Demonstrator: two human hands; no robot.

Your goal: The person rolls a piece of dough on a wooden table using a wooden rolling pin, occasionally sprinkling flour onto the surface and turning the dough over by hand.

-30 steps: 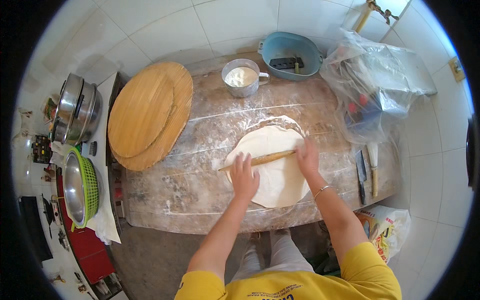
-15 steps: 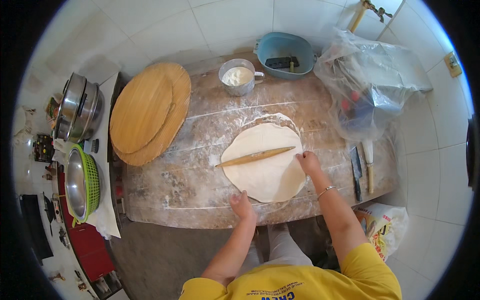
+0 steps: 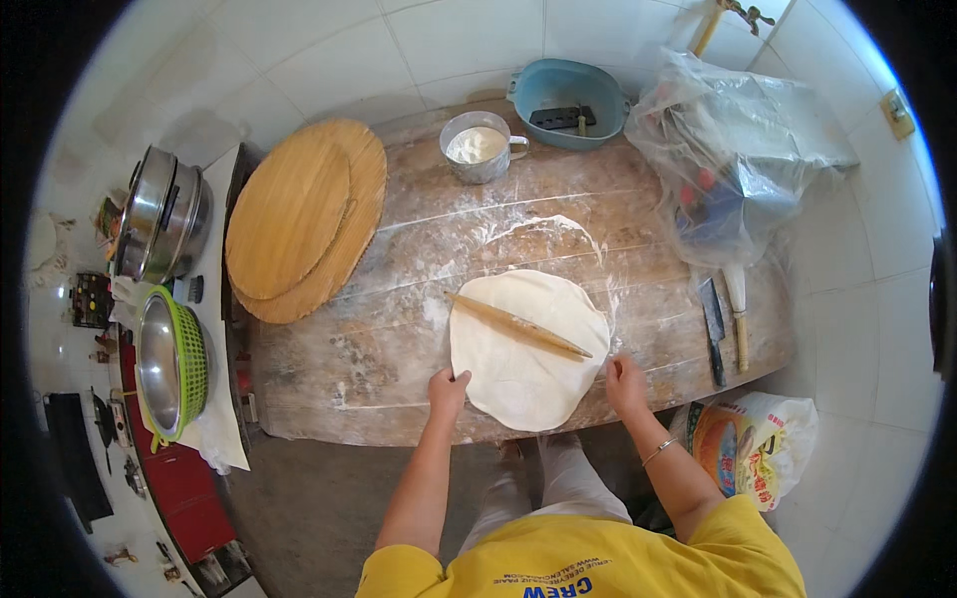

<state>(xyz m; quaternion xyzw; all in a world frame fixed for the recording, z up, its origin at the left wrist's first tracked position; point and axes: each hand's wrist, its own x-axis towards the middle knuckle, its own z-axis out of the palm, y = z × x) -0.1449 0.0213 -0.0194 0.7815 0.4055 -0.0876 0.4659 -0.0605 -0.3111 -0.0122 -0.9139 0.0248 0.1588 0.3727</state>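
Note:
A thin, round sheet of dough [image 3: 518,391] lies on the floured wooden tabletop, its near edge about at the table's front edge. Slanting across it rests a tapered wooden rolling pin [image 3: 520,326], touched by neither hand. My left hand [image 3: 448,391] is closed at the dough's left edge, thumb on top and fingers mostly hidden. At the right edge, my right hand [image 3: 626,386] pinches the rim of the sheet, its fingers curled.
Two round wooden boards [image 3: 289,224] lie on the left. Behind are a metal cup of flour [image 3: 478,159] and a blue basin [image 3: 563,90]. To the right lie a knife [image 3: 713,329], a white brush-like tool [image 3: 738,314] and a plastic-covered box [image 3: 768,140].
The dough has come closer to me and turned clockwise, carrying the rolling pin round with it. My left hand has shifted left and farther up the edge; my right hand has come nearer.

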